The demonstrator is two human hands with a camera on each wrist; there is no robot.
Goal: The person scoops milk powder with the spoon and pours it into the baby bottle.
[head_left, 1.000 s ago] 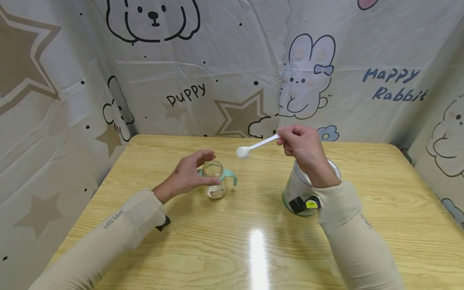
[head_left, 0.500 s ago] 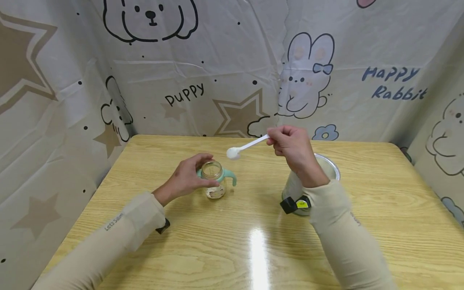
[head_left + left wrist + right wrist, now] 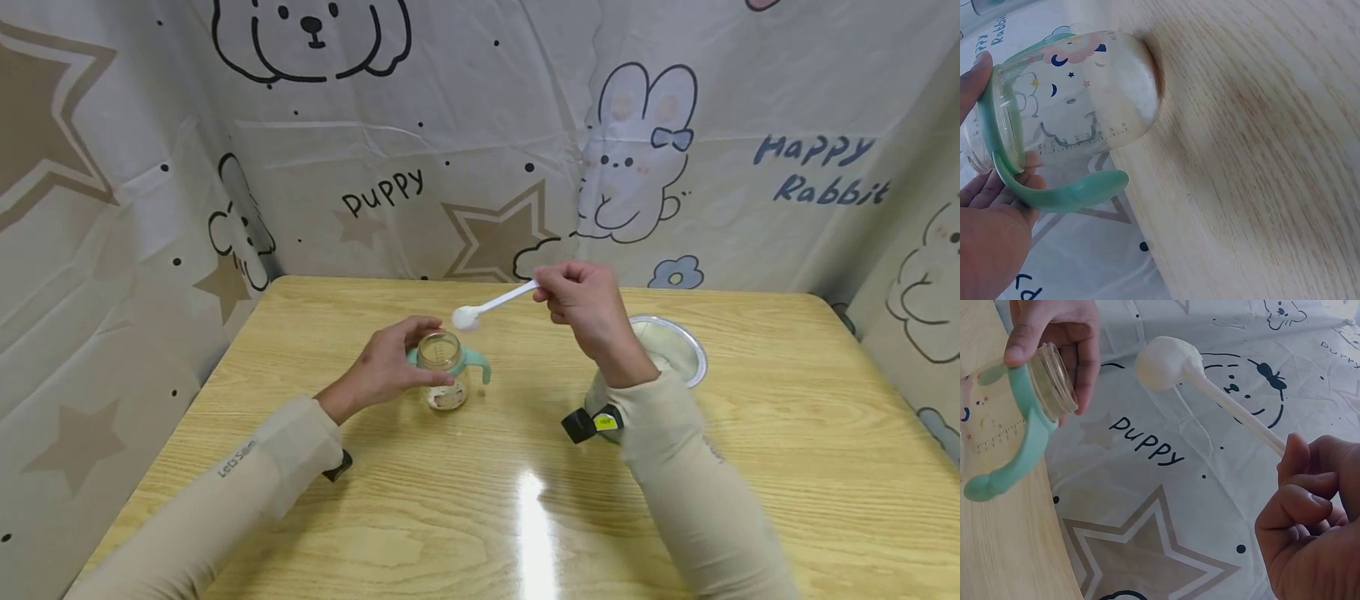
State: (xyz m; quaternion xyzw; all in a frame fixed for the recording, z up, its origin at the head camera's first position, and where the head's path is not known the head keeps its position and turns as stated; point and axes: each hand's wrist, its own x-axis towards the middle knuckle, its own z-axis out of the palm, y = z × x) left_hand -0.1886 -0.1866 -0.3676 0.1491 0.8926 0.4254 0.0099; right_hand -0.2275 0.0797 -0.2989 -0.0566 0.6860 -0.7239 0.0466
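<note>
Our left hand (image 3: 386, 367) has its fingers wrapped around the baby bottle (image 3: 444, 371) on the desk (image 3: 525, 500). Right hand (image 3: 585, 304) pinches a white scoop (image 3: 491, 304) heaped with powder, just above the bottle's mouth.

At the lower right, the right hand (image 3: 1310, 531) pinches the end of a white spoon (image 3: 1210, 384) between curled fingers and thumb. The handle runs up and to the left, ending in a bowl heaped with white powder. The bowl hangs just beside the open mouth of a small glass bottle (image 3: 1029, 406) (clear, with printed marks and a green collar with handles). The left hand (image 3: 1054, 337) grips the bottle near its neck, thumb in front and fingers behind. The bottle stands on the wooden table (image 3: 1010, 550). Behind it all hangs a cloth (image 3: 1179, 506) printed with stars, animal drawings and the word "puppy".
</note>
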